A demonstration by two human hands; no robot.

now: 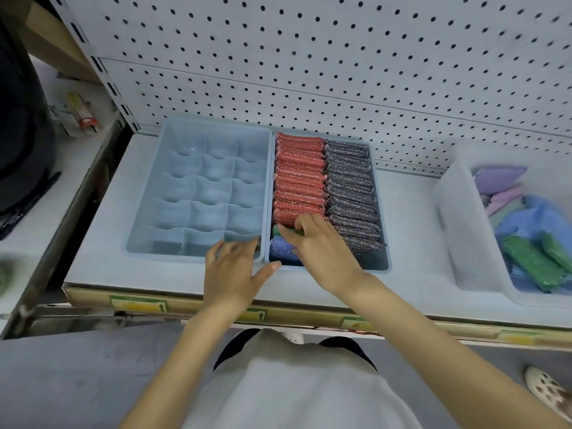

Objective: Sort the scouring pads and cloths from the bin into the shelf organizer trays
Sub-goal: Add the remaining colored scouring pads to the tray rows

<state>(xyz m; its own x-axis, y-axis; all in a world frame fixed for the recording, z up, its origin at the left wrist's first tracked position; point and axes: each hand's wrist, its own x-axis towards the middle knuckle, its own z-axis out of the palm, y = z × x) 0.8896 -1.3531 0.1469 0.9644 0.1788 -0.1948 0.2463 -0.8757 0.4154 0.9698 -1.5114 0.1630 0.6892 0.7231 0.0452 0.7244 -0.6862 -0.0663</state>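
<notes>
Left hand (230,274): lay spread at front rim of divided tray (154,257).
Right hand (318,247): pinched green pad (276,231) in neighbouring tray (376,264).

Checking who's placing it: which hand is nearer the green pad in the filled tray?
Right. The right hand pinches the green pad; the left hand lies open at the empty tray's front corner, left of the pad and apart.

The divided tray (173,187) is reached freely from above. The neighbouring tray (374,263) is blocked by packed red pads (298,178) and grey pads (349,187); a bare strip of shelf (411,230) is left between it and the bin (455,230).
</notes>
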